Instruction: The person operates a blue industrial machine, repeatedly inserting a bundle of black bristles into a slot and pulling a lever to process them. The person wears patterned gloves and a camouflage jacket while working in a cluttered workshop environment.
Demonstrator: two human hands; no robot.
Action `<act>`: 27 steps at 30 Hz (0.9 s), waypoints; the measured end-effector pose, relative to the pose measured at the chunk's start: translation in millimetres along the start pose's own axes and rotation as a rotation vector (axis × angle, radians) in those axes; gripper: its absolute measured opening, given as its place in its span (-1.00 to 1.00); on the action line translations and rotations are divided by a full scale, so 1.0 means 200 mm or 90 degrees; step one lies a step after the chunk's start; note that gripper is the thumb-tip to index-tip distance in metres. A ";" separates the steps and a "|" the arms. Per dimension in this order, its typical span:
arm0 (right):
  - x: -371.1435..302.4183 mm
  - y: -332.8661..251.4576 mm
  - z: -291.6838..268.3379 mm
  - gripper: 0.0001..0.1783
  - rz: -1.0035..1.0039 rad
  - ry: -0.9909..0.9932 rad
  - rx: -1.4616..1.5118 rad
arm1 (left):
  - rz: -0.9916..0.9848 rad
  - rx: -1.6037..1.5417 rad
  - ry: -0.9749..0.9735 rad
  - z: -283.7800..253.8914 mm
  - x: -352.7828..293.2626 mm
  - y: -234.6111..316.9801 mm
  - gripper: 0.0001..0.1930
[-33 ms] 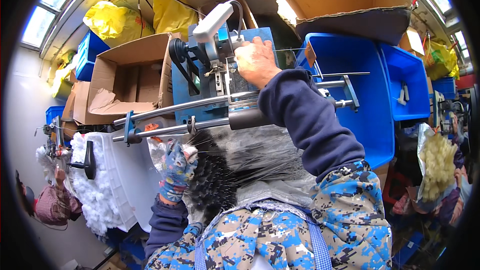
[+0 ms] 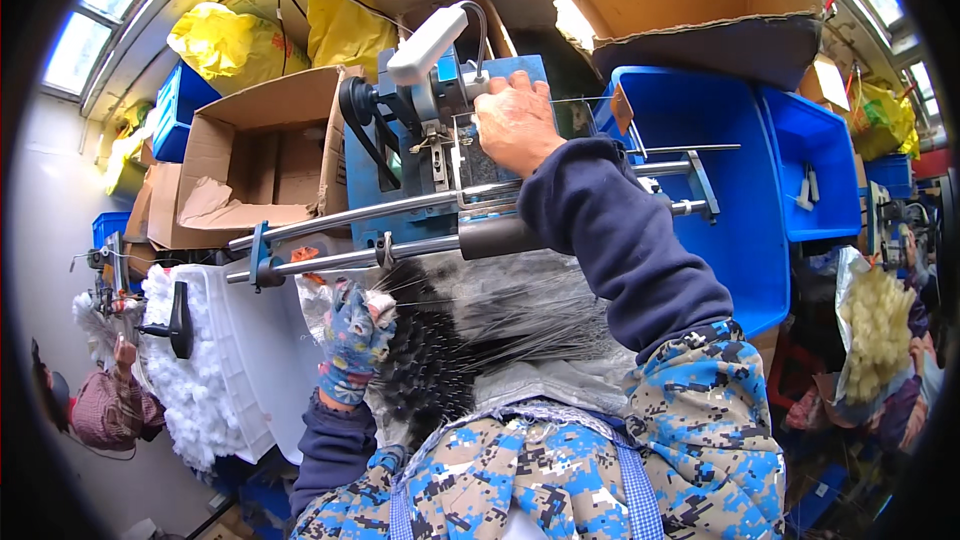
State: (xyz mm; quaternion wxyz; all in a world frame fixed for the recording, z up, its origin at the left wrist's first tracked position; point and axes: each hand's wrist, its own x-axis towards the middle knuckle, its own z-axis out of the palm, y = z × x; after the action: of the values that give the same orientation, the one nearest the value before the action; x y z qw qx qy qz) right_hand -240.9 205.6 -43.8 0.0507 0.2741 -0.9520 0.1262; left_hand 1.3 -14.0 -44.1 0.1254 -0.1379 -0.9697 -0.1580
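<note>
My right hand (image 2: 516, 122), bare, is closed over a part of the blue bench machine (image 2: 400, 230); its fingers hide what they grip. Two long metal rails (image 2: 390, 205) cross the front of the machine, below that hand, with a dark cylinder (image 2: 497, 238) on the nearer one. Left of my lap, my left hand (image 2: 358, 325) wears a patterned glove with the fingers curled; whatever they hold is hidden. Just right of the glove lies a heap of black-bristled brushes (image 2: 425, 365), their thin wire stems (image 2: 545, 315) pointing right over a grey plastic sheet (image 2: 560, 380).
A white tub (image 2: 255, 350) with white fluffy pieces (image 2: 180, 370) stands left. Beyond it is an open cardboard box (image 2: 250, 155). On the right are a large blue bin (image 2: 690, 120) and a smaller one (image 2: 815, 165). Other people (image 2: 110, 405) work at both sides.
</note>
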 end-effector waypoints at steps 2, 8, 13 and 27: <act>-0.06 0.01 0.00 -0.60 0.004 0.100 -0.025 | 0.012 0.011 0.042 -0.02 -0.03 -0.02 -0.71; -0.25 0.00 -0.09 -0.32 0.018 0.002 0.021 | -0.062 -0.118 0.002 -0.04 -0.01 0.00 -0.70; -0.24 -0.06 -0.08 -0.30 0.048 -0.028 0.020 | 0.015 -0.045 0.061 -0.02 0.05 0.06 -0.73; -0.21 -0.11 -0.08 -0.28 -0.054 -0.046 0.021 | -0.075 -0.079 0.008 -0.04 -0.07 -0.04 -0.62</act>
State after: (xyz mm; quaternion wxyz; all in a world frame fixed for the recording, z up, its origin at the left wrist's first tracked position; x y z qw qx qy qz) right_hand -193.5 213.6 -31.0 0.0175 0.3190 -0.9387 0.1296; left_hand 12.9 -27.8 -43.0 0.1132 -0.0874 -0.9636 -0.2261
